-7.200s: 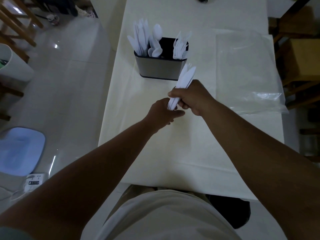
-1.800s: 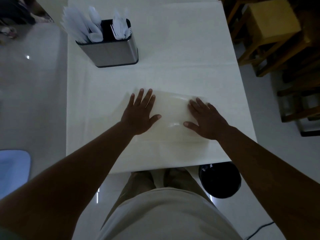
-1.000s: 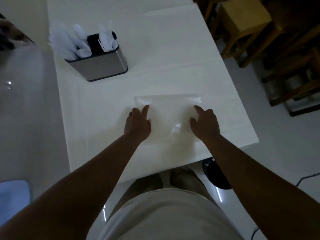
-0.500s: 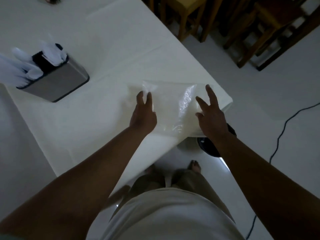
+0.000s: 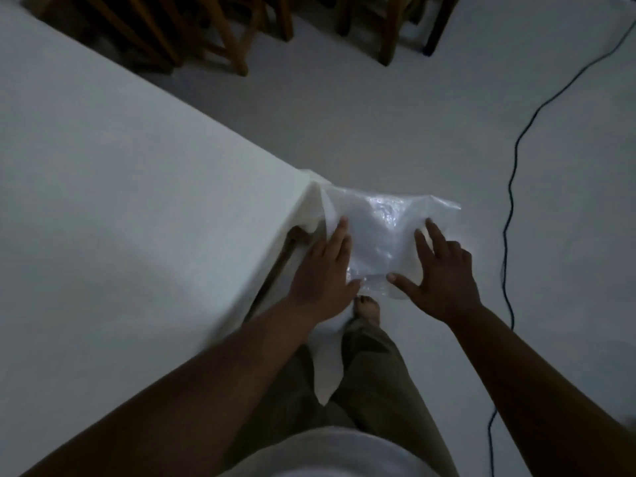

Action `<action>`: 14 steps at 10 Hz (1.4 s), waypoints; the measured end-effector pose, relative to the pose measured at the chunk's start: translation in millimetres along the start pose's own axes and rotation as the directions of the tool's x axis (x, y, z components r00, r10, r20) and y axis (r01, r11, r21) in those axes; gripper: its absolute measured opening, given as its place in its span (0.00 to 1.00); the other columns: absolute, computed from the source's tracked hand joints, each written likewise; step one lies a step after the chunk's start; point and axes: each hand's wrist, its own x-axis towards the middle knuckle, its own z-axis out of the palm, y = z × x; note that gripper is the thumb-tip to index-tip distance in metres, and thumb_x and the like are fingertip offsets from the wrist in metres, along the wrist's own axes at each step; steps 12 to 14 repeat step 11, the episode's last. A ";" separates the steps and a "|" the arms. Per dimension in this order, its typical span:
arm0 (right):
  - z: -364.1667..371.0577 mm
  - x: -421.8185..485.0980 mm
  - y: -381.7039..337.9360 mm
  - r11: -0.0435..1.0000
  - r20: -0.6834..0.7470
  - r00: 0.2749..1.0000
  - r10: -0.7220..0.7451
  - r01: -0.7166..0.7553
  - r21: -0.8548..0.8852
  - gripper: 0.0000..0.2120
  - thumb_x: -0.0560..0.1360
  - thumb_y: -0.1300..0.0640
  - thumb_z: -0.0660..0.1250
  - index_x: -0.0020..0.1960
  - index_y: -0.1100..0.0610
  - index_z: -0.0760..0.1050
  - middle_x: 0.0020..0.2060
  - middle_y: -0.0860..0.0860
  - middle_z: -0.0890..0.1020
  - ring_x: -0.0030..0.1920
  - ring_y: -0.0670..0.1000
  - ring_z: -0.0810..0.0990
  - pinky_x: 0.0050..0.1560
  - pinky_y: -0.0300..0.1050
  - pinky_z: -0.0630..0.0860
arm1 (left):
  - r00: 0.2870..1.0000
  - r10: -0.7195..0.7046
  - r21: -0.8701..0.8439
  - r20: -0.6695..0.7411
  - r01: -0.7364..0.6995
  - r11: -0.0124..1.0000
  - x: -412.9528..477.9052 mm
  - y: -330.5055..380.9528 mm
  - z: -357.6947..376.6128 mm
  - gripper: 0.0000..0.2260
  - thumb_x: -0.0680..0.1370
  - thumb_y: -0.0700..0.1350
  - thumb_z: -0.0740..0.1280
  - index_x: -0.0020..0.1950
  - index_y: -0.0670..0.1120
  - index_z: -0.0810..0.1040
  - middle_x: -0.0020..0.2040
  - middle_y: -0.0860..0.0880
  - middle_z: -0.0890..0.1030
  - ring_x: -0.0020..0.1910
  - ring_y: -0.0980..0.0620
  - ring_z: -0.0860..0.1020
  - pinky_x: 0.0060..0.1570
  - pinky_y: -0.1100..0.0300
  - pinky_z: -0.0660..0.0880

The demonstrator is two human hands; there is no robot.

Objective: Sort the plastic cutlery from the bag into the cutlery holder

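Here, with left hand [image 5: 323,270] and right hand [image 5: 444,273] merely flat-fingered on the bag [image 5: 375,228] hanging off the counter [image 5: 137,201] at 3 o'clock, we could drop it.

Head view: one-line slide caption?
Left hand and right hand hold a clear plastic bag just off the table corner, above the floor.

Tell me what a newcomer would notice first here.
The crinkled clear plastic bag catches the light just past the corner of the white-covered table, carried between the left hand and the right hand, whose fingers are spread. Next come a black cable snaking down the pale floor on the right, and wooden chair legs along the top.
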 end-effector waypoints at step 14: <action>347.4 165.7 111.5 0.987 0.222 0.975 -0.009 0.044 -0.152 0.40 0.75 0.37 0.65 0.78 0.58 0.59 0.77 0.62 0.60 0.78 0.65 0.54 0.77 0.61 0.51 | 0.959 -0.082 0.357 0.273 -0.022 0.934 229.7 -56.0 340.4 0.34 0.80 0.64 0.50 0.80 0.50 0.42 0.80 0.45 0.37 0.78 0.38 0.37 0.74 0.38 0.39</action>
